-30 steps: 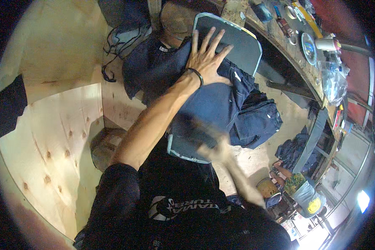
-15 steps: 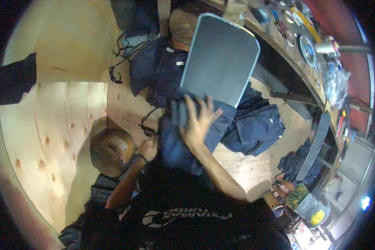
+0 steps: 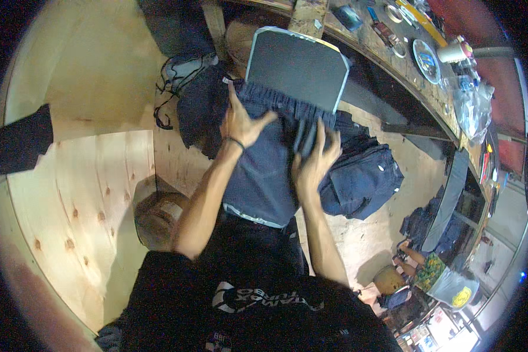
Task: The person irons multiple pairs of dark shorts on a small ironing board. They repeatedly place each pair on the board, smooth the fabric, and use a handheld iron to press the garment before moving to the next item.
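A dark navy garment with a gathered elastic waistband (image 3: 270,97) lies over a flat dark board (image 3: 296,64) with a pale edge. The board shows beyond the waistband, and its near rim (image 3: 255,218) shows by my body. On the garment's left side rests my left hand (image 3: 240,124), thumb and forefinger spread wide, fingertips at the waistband. My right hand (image 3: 318,159) lies along the right side, fingers apart, beside a raised fold of cloth. Whether the cloth wraps around the board or only lies on it, I cannot tell.
Folded dark garments (image 3: 361,179) lie right of the board; more dark cloth with cords (image 3: 199,108) is at left. A round brown stool (image 3: 161,217) stands near my left arm. A wooden bench (image 3: 405,64) holds tools and a dish. Another person (image 3: 446,284) is at lower right.
My left hand has come up from the garment's lower left edge to its waistband. My right hand has shifted right and down. The waistband is now spread across the board.
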The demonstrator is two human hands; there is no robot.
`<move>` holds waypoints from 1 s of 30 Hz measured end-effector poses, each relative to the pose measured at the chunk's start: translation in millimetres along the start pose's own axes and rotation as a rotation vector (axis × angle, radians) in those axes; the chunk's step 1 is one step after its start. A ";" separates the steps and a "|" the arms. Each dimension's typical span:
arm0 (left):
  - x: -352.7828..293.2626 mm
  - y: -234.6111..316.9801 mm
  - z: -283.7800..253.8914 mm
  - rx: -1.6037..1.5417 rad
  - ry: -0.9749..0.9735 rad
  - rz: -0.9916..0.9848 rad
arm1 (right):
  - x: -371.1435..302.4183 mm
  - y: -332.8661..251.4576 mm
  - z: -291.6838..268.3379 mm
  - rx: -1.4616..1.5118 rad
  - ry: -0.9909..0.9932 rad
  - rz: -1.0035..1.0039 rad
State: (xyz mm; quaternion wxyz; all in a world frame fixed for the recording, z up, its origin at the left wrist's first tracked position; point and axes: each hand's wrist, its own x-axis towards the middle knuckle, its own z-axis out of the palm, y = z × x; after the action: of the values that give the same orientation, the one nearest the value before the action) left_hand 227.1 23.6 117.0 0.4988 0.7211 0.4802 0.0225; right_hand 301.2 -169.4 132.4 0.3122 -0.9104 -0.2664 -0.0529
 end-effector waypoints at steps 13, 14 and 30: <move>77.9 66.2 36.7 0.590 0.230 0.709 | 92.7 24.2 -17.1 0.320 0.086 0.082; 82.5 69.1 39.5 0.579 0.222 0.697 | 69.7 7.8 -36.2 0.434 -0.137 0.149; 101.1 73.8 48.5 0.632 0.280 0.695 | -48.1 59.2 -52.7 0.708 -1.039 -0.181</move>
State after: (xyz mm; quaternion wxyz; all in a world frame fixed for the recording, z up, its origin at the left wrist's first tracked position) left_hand 355.7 59.0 102.2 0.1493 0.9449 0.2569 0.1377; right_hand 294.6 -261.8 130.0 0.4185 -0.6328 -0.4605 0.4609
